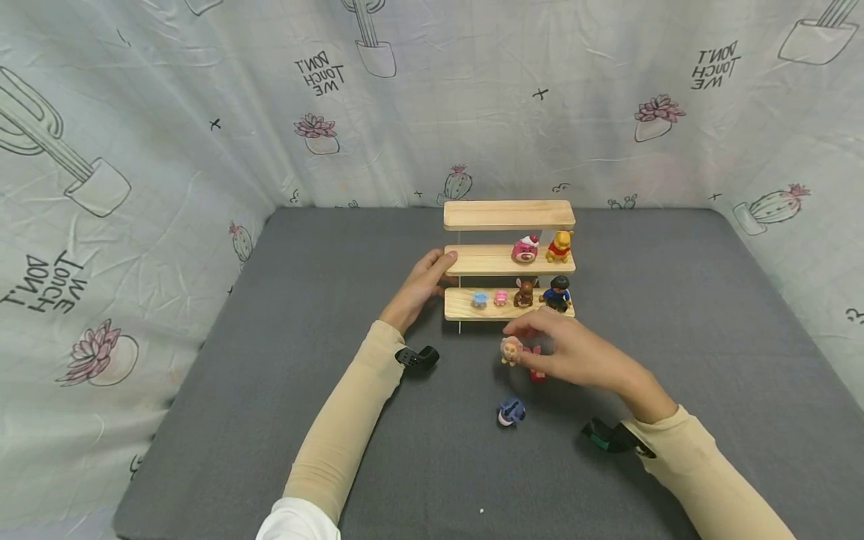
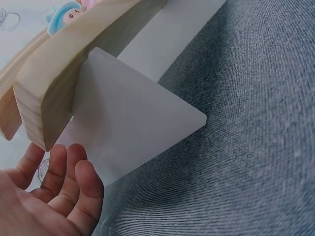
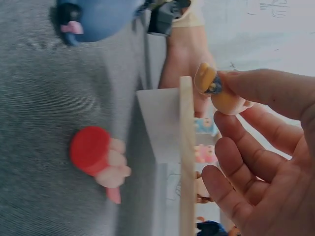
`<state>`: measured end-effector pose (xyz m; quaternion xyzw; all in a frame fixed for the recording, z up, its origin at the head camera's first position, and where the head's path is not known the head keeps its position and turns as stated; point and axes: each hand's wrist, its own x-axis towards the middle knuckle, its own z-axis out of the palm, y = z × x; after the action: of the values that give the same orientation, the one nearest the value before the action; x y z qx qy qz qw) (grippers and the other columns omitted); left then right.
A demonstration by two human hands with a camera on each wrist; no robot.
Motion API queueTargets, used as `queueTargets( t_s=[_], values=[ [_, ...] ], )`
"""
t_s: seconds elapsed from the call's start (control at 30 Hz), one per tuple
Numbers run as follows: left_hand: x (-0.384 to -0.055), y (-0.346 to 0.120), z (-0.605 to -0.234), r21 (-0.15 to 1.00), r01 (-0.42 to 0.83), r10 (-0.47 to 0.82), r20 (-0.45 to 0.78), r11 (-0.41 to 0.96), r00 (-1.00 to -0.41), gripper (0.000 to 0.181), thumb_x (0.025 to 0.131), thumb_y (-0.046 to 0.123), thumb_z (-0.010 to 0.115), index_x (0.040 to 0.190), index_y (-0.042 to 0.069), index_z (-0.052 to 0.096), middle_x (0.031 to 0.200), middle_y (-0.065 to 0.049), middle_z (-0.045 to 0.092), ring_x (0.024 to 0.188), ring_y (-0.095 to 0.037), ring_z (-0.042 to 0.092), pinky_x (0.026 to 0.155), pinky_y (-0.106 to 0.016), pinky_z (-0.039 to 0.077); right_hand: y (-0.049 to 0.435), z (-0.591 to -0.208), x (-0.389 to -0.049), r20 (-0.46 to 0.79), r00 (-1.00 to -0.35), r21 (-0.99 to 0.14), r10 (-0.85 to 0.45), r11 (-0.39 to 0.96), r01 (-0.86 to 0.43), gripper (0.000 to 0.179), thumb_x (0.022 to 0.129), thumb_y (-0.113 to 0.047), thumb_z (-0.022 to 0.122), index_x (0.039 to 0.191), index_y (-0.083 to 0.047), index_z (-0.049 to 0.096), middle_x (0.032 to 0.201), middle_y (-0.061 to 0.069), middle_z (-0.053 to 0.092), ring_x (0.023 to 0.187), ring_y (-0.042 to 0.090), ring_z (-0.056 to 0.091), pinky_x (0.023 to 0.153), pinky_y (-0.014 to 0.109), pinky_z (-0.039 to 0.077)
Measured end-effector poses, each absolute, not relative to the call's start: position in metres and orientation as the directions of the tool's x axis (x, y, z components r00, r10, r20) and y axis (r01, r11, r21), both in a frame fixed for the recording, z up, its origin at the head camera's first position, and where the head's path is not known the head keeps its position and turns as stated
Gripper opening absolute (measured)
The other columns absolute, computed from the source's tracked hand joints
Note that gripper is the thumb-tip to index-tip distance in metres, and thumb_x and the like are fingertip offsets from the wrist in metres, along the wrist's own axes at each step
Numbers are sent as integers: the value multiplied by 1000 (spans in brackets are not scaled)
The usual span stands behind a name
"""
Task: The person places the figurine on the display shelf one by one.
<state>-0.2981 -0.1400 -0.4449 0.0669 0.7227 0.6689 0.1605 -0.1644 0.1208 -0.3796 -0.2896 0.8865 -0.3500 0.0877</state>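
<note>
A three-tier wooden display shelf (image 1: 479, 260) stands on the grey table. My left hand (image 1: 415, 289) holds its left end, thumb on the middle tier and fingers lower at the side. In the left wrist view those fingers curl beside the wooden end and a white side panel (image 2: 133, 118). In front of the bottom tier, my right hand (image 1: 580, 349) pinches a small peach-and-yellow figurine (image 1: 510, 349) between thumb and fingers, above the table. Beneath that hand a red-and-pink figurine (image 3: 91, 150) lies on the cloth, partly hidden in the head view. A blue donkey figurine (image 1: 511, 412) is nearer me.
On the middle tier sit a pink bear (image 1: 525, 249) and a yellow bear in red (image 1: 559, 246). The bottom tier bears a small blue figure (image 1: 479, 299), a pink one (image 1: 500, 298), a brown one (image 1: 523, 292) and a black-haired one (image 1: 556, 292). Patterned curtain (image 1: 418, 112) hangs behind.
</note>
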Motion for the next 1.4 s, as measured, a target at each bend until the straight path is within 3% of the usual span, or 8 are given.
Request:
queueTargets(
  t_s=[0.1,0.3,0.53,0.77,1.03,1.4],
  values=[
    [-298,-140,-445,989,-113,314,-137,94,-939,54,100,56,52,133,13,54,123,-9,61,105,-21,60,79,-33,50,123,-374,-166,83,-812,-663,-577,577,-478,30,91,-15,77,119,-16,68,116,-3,65,107,18,61,91,44,55],
    [-297,-140,-445,990,-106,322,-131,93,-938,55,100,56,52,133,13,55,122,-9,61,105,-21,61,79,-33,50,125,-363,-169,187,-788,-604,-587,564,-563,33,88,-7,79,118,-16,68,109,-6,65,98,16,58,82,33,51],
    [-298,-140,-446,989,-110,318,-135,95,-939,55,99,58,52,132,13,55,122,-9,61,105,-21,61,79,-33,51,122,-350,-175,308,-779,-538,-546,575,-616,28,88,-6,77,115,-13,71,109,-4,69,98,12,58,83,32,52],
    [-297,-140,-447,989,-121,318,-143,89,-937,55,101,55,52,136,13,53,125,-10,61,106,-22,61,78,-32,50,120,-344,-180,407,-748,-522,-524,538,-662,34,84,0,78,116,-10,72,104,-2,68,89,5,51,75,23,43],
    [-296,-139,-446,989,-114,315,-138,92,-939,54,102,52,51,136,11,53,125,-11,61,106,-21,61,76,-31,49,117,-338,-188,468,-706,-506,-532,493,-708,37,82,6,78,116,-8,71,100,-1,67,93,11,55,81,25,40],
    [-295,-139,-445,990,-107,311,-129,88,-942,54,101,54,52,134,11,54,124,-11,61,105,-21,61,76,-31,50,113,-323,-200,511,-686,-496,-518,474,-727,36,83,9,76,115,-6,69,109,5,69,99,18,53,89,27,42]
  ],
)
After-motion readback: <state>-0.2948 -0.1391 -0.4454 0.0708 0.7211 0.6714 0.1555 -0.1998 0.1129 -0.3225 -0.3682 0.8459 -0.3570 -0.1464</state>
